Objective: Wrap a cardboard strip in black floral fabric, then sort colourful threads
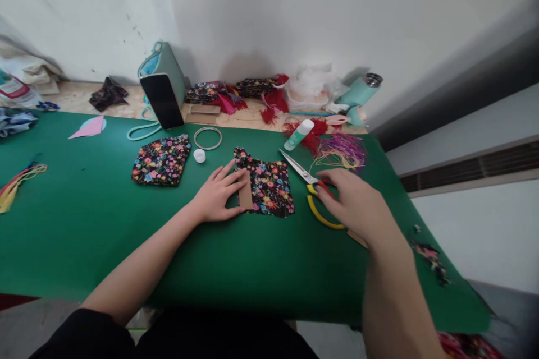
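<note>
Cloth [272, 186] with a floral print lies near the middle of the green desk [261, 258], between its front and back edges, a brown card strip [246, 193] along its left side. The left hand [219, 193] rests there with fingers spread apart, tips on strip and cloth, clamped on nothing. To the right, the right hand [351, 196] bends over the red and yellow handles of the scissors [301, 171]; whether its fingers are closed around them or only touching, one cannot tell. The blades point toward the back edge, just beside the cloth. The step in hand looks like keeping strip and cloth lined up while the scissors are handled. The next move seems to call for a steady left hand and sure control of the blades. Nearer the back edge are a glue stick [298, 134], a white cap [199, 155] and a pale ring [208, 138].
</note>
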`<state>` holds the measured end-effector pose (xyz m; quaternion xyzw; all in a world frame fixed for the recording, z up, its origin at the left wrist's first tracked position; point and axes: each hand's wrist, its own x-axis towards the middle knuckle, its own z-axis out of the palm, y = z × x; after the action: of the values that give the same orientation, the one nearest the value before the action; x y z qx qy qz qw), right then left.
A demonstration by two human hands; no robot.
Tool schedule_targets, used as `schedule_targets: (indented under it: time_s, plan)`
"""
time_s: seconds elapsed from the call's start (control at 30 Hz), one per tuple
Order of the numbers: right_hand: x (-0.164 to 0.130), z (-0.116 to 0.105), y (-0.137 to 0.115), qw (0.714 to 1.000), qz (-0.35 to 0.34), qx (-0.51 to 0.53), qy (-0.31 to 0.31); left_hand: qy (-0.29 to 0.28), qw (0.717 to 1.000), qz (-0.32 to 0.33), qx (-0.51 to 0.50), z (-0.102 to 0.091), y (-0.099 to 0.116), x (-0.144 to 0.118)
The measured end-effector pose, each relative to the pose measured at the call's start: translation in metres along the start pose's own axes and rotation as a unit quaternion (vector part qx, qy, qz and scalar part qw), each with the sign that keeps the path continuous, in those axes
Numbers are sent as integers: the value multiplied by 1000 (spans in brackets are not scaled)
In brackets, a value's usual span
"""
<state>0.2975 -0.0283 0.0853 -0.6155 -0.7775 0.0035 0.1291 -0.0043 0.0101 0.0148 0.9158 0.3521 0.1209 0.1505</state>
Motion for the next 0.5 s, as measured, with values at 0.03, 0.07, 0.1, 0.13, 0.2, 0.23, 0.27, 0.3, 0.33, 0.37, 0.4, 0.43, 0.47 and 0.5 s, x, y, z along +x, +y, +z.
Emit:
schedule_targets:
  time_s: [0.03, 0.07, 0.1, 0.13, 0.2, 0.23, 0.27, 0.3, 0.33, 0.37, 0.4, 0.43, 0.47, 0.5]
  plan:
    - [-10, 8, 12, 998, 29, -22, -42, -4, 1000, 8, 0, 0, 1, 1]
    - [-18, 16, 22, 995, 54, -43, -74, -10, 1000, 15, -3, 1, 1, 1]
    - [-26, 24, 31, 990, 83, -65, -95, -16, 1000, 21, -7, 1, 2, 1]
    - [-32, 31, 38, 984, 109, -81, -112, -22, 999, 25, -13, 2, 2, 2]
    - [-38, 39, 46, 974, 146, -103, -138, -30, 999, 28, -22, 3, 2, 2]
    - [-39, 41, 47, 970, 159, -111, -148, -31, 999, 29, -24, 3, 1, 2]
    - [-38, 43, 47, 968, 164, -109, -156, -31, 999, 30, -23, 3, 1, 2]
    - [-36, 43, 47, 969, 162, -97, -161, -31, 999, 32, -22, 4, 0, 1]
    - [-33, 44, 46, 972, 153, -79, -161, -30, 999, 34, -20, 4, -1, 1]
    - [-29, 45, 46, 976, 139, -57, -157, -29, 999, 39, -18, 4, -2, 0]
    - [-25, 45, 45, 980, 124, -36, -151, -25, 999, 46, -15, 4, -2, 0]
    - [-22, 47, 45, 982, 115, -23, -145, -19, 998, 54, -13, 4, -3, 0]
    - [-18, 48, 45, 983, 116, -20, -141, -11, 998, 64, -10, 5, -3, -1]
    - [-15, 49, 45, 981, 126, -25, -143, -2, 997, 76, -9, 5, -4, -1]
